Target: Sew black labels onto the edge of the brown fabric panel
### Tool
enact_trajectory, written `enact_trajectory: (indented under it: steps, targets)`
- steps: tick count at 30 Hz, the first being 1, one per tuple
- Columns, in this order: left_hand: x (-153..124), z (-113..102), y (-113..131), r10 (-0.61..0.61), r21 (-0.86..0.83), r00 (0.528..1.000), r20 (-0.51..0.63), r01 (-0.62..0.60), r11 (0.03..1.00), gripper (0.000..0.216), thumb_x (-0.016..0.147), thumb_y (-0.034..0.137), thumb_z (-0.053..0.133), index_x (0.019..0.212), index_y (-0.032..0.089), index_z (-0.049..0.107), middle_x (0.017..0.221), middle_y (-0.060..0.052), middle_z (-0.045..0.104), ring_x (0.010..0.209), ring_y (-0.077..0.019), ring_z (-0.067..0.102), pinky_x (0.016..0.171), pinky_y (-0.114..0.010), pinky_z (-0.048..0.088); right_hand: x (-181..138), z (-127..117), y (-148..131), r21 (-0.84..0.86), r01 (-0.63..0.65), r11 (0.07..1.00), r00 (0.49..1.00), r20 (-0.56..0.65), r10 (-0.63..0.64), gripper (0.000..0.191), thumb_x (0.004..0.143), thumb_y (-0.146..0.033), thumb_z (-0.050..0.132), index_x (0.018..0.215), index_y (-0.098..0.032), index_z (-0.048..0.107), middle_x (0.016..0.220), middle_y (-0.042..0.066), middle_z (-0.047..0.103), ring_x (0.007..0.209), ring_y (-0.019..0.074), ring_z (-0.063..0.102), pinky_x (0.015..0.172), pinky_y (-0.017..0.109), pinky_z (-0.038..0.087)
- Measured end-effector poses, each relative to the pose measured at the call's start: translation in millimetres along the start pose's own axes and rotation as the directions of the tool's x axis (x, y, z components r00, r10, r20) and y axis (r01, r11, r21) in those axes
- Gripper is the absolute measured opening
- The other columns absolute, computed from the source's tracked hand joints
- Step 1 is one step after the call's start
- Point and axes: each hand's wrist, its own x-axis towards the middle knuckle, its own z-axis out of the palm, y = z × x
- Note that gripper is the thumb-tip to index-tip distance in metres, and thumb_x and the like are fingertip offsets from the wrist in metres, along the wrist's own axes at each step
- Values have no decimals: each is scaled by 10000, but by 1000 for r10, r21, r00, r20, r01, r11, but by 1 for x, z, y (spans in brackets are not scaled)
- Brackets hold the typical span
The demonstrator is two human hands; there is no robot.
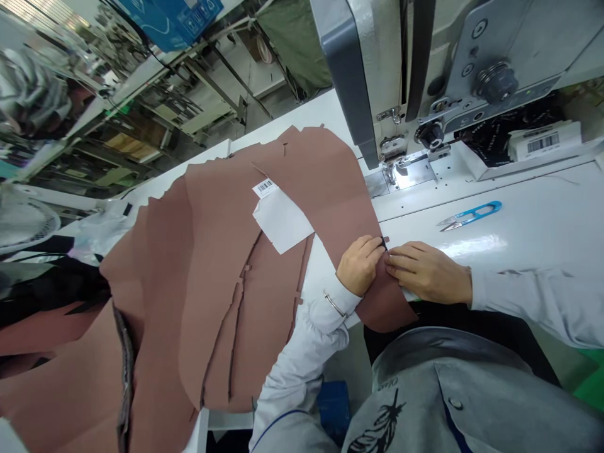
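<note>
A large reddish-brown sheet of leather-like material (226, 201) with cut, notched edges and dark seam lines spreads over the white table. My left hand (361, 264) lies on its right-hand arm, fingers closed at the edge. From the other side my right hand (427, 272) pinches the same edge, its fingertips close to those of my left. A small dark bit shows at the edge by the left fingertips; what it is I cannot make out. On the sheet rests a white paper (283, 220) with a barcode label (265, 187).
A sewing machine (391, 82) stands beyond my hands, its needle area beside the sheet's edge. Blue-handled thread snips (469, 216) lie on the right. Behind them is a white tray (491, 170) with a barcoded box (547, 141). More brown material (61, 390) hangs at lower left.
</note>
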Motion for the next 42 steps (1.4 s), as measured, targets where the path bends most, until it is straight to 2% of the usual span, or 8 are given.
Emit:
enact_trajectory:
  steps: [8,14,20,26,32,39,42]
  targets:
    - [0,-2,-1,1,-18,1000,1,-1,1000,289,895,78,372,913,127,656,1022,-96,665,1004,-204,574,856,-359,536,0,2,0,30,1,1000,999,-39,0,234,896,-152,440,997,-95,642,990,104,634,1052,243,489,864,390,429]
    - [0,0,-1,9,-23,999,-35,-10,1000,278,895,85,377,875,126,651,995,-100,679,983,-203,594,843,-366,542,1,1,0,37,-13,999,999,-43,15,242,897,-165,443,1019,-73,630,959,105,640,984,237,516,791,373,444]
    - [0,5,0,-19,2,991,-135,19,1000,210,878,95,433,842,130,637,955,-77,688,915,-191,612,814,-333,553,2,-1,0,46,-32,998,998,-57,34,227,899,-172,435,974,-122,643,927,90,644,948,229,518,766,375,439]
    - [1,4,-1,-9,14,997,-79,10,1000,263,889,81,377,874,124,636,977,-95,677,945,-191,600,824,-345,549,2,-1,-1,44,-33,998,997,-64,36,226,900,-176,438,973,-117,643,917,89,643,945,231,517,756,372,434]
    - [2,4,0,29,42,988,-150,-23,999,246,878,75,409,827,120,646,948,-83,688,890,-188,603,781,-328,554,2,0,-1,44,-36,998,997,-66,39,238,900,-175,430,988,-109,640,916,96,643,944,228,516,757,375,440]
    - [4,-2,2,54,104,998,-33,-50,993,321,914,103,344,855,107,659,971,-85,677,913,-202,583,779,-328,542,1,2,0,68,-28,997,998,-60,32,213,877,-167,465,983,-108,640,960,97,638,1061,253,490,887,422,429]
    - [3,-4,2,54,103,998,13,-55,993,329,917,107,332,880,107,659,1004,-88,667,946,-205,576,803,-329,534,0,4,0,88,-24,996,998,-50,29,232,891,-163,440,1004,-92,630,968,107,632,1056,240,503,886,404,442]
